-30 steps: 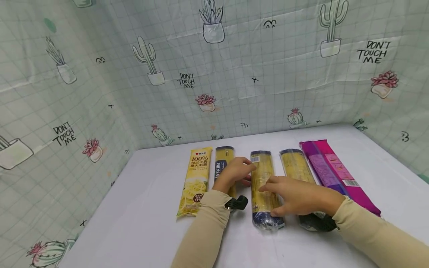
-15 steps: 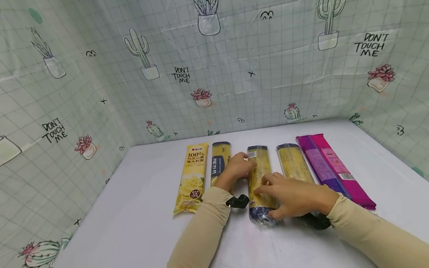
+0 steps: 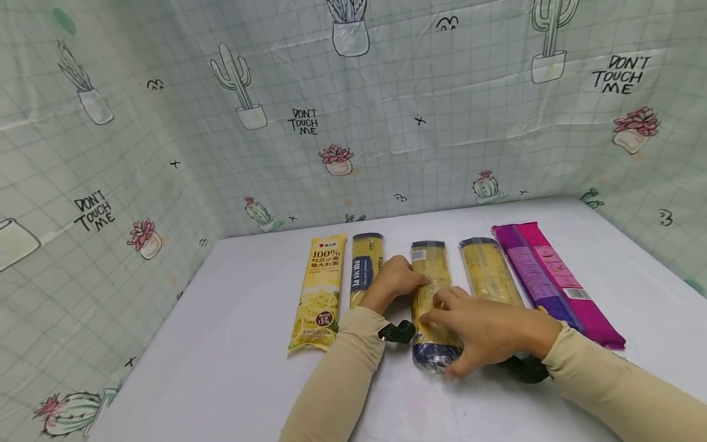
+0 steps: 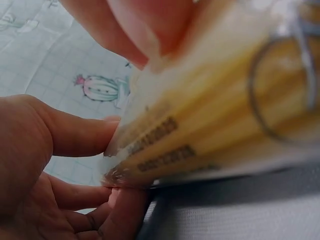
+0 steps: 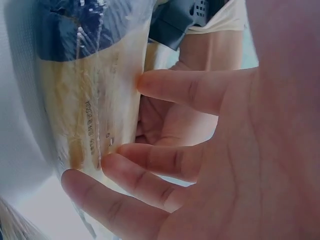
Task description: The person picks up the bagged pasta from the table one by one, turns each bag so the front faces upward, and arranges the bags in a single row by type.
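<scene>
A clear-wrapped spaghetti packet (image 3: 432,261) with dark blue ends lies lengthwise on the white table, between my hands. My left hand (image 3: 396,283) grips its left edge, one finger over the top; in the left wrist view, the thumb and fingers (image 4: 82,137) pinch the wrapper's edge beside printed date codes. With fingers spread, my right hand (image 3: 488,325) touches the packet's upper face. Its thumb is beside the near blue end in the head view. The right wrist view has its extended fingertips (image 5: 117,162) against the clear film, with the left hand (image 5: 172,120) behind.
Left of the hands lie a yellow pasta packet (image 3: 318,294) and a blue-labelled la sicilia packet (image 3: 367,255). To the right are another clear spaghetti packet (image 3: 488,267) and a purple-pink packet (image 3: 555,282). A patterned cloth (image 3: 375,92) hangs behind the white table (image 3: 221,344).
My left hand's finger has moved farther across the packet's top. The right thumb has slid off the blue end toward the near side. The head view has shifted slightly.
</scene>
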Tool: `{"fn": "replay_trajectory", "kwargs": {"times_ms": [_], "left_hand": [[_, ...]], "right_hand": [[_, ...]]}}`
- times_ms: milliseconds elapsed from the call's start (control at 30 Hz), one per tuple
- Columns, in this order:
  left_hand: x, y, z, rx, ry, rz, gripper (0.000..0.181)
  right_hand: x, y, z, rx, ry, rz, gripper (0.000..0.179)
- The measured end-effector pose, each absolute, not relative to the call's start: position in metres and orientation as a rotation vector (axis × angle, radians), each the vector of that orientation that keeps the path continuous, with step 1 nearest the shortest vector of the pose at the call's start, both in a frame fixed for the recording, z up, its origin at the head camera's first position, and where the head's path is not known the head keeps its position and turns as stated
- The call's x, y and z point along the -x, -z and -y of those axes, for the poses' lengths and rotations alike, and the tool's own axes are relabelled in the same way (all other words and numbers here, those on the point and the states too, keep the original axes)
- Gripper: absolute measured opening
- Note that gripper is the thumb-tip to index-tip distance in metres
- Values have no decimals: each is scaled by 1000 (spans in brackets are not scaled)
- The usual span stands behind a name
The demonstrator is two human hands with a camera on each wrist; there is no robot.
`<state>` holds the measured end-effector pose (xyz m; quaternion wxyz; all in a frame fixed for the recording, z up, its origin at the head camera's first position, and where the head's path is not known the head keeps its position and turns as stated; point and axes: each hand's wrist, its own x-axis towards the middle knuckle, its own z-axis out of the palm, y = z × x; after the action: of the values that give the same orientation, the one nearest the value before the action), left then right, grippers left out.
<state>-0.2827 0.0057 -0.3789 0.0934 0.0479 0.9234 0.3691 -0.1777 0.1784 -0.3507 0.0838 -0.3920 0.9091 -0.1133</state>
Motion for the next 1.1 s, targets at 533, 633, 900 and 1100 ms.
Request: {"fn": "replay_trajectory", "kwargs": {"times_ms": [533,633,900,1100], "left_hand": [[286,377,-2,-98,-1237,-2548,29],[285,377,-1,-92,-1266,-2525,27],[285,376,3,-118,-1310,-2476,23],[283,376,5,-124,-1401,-2435,19]], "right_hand": [[179,349,-179,1158,391,-2690,69],[177,348,-179,1143,391,-2690,69],[173,348,-177,1154,386,-2695,80],[172,349,-176,1218,371,-2702,76]]}}
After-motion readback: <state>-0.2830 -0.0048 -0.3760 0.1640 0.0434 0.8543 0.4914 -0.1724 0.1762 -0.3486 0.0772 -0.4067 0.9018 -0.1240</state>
